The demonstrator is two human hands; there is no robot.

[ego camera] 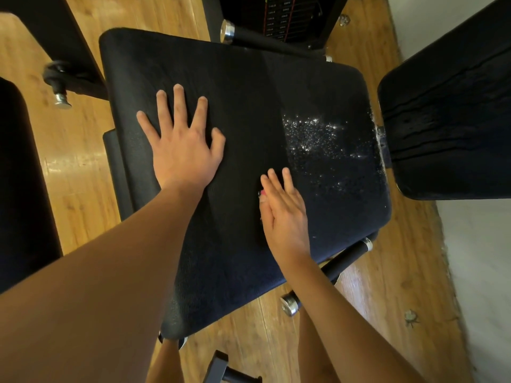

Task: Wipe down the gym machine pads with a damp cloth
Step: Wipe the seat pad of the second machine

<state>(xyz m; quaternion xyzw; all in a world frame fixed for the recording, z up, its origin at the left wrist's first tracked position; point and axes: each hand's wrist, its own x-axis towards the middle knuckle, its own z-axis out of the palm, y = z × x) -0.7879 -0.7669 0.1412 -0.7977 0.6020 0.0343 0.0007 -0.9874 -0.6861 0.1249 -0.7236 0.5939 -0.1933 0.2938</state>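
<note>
A black seat pad (249, 106) fills the middle of the view. My left hand (184, 142) lies flat on its left half, fingers spread. My right hand (284, 214) rests on the pad's near middle with its fingers straight and close together. A small pink and white bit (261, 193) peeks out at its thumb; what it belongs to is hidden under the hand. Shiny water droplets (312, 134) speckle the pad just beyond my right fingertips. A black back pad (448, 106) at the right shows wet streaks.
Chrome-tipped black handles (348, 255) stick out below the seat's near right edge. A weight stack (287, 17) stands behind the seat. Another black pad (16, 175) lies at the far left. The floor (83, 167) is wooden boards.
</note>
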